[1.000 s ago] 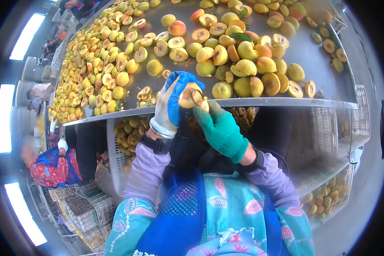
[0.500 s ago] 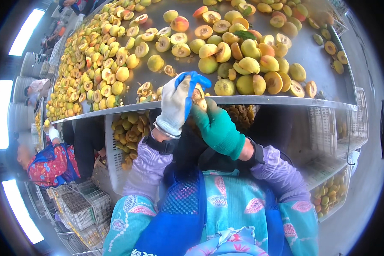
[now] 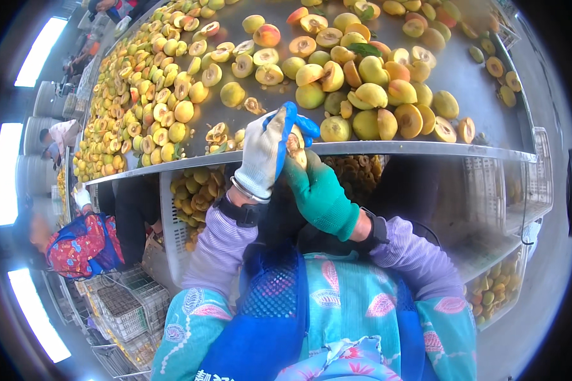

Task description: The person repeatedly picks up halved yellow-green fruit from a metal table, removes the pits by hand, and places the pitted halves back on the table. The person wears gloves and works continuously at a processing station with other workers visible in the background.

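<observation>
My left hand (image 3: 264,152), in a white glove with blue-coated fingers, is closed round a cut peach half (image 3: 295,143) just over the table's near edge. The fruit's brownish cut side faces my right hand. My right hand (image 3: 325,195), in a green glove, comes up close below it with thumb and fingers pressed together at the fruit's lower end. Whatever those fingers grip is hidden. Beyond my hands, whole and halved yellow-red peaches (image 3: 365,124) lie on the metal table (image 3: 260,117). A small, ragged fruit piece (image 3: 254,105) lies past my left hand.
A large heap of halved peaches (image 3: 152,101) covers the table's left side. The metal rim (image 3: 419,149) runs across in front of me. Under it stand a white crate (image 3: 171,228) of fruit and, at right, stacked crates (image 3: 540,171). A co-worker (image 3: 86,244) sits at left.
The peach half has tilted slightly between my hands, showing more of its cut side. Both hands stay nearly in place, and the whole view has shifted a little.
</observation>
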{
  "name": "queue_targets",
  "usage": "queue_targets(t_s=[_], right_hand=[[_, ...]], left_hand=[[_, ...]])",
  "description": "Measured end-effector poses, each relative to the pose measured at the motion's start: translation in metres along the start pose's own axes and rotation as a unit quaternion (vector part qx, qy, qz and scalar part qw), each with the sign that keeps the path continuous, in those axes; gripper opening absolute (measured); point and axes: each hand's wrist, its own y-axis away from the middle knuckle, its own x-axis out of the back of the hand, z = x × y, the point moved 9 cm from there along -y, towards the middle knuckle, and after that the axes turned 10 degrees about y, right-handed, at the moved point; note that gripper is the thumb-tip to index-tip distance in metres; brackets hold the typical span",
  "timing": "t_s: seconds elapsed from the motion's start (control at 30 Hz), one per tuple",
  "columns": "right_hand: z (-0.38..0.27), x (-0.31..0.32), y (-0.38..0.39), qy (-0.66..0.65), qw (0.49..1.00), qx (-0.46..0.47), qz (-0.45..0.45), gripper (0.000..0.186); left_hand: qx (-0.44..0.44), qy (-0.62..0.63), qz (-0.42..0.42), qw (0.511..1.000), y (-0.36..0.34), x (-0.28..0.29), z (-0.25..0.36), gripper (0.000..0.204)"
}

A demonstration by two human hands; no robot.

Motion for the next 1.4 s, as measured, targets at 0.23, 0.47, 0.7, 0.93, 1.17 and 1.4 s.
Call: queue_targets(t_s=[0.23, 0.47, 0.7, 0.93, 1.17, 1.4], right_hand=[[0.007, -0.009, 0.008, -0.160, 0.977, -0.141, 0.003, 0.028], [-0.001, 0.000, -0.006, -0.163, 0.985, -0.045, -0.019, 0.031], [0.002, 0.009, -0.013, -0.045, 0.986, -0.039, -0.158, 0.036], [-0.012, -0.032, 0.018, -0.453, 0.822, -0.258, -0.230, 0.040], [-0.015, -0.033, 0.021, -0.430, 0.835, -0.274, -0.208, 0.042], [-0.016, -0.034, 0.017, -0.334, 0.885, -0.245, -0.215, 0.044]], left_hand=[[0.024, -0.122, -0.126, 0.984, -0.020, -0.012, -0.001, 0.026], [0.013, 0.049, 0.006, 0.999, -0.008, -0.008, 0.000, 0.044], [-0.035, -0.020, -0.029, 0.999, -0.005, -0.006, 0.011, 0.044], [0.014, 0.050, -0.017, 0.999, -0.011, 0.002, -0.009, 0.036], [-0.099, -0.064, -0.110, 0.987, -0.012, -0.006, -0.003, 0.024], [-0.170, -0.110, -0.101, 0.974, -0.012, -0.011, 0.026, 0.039]])
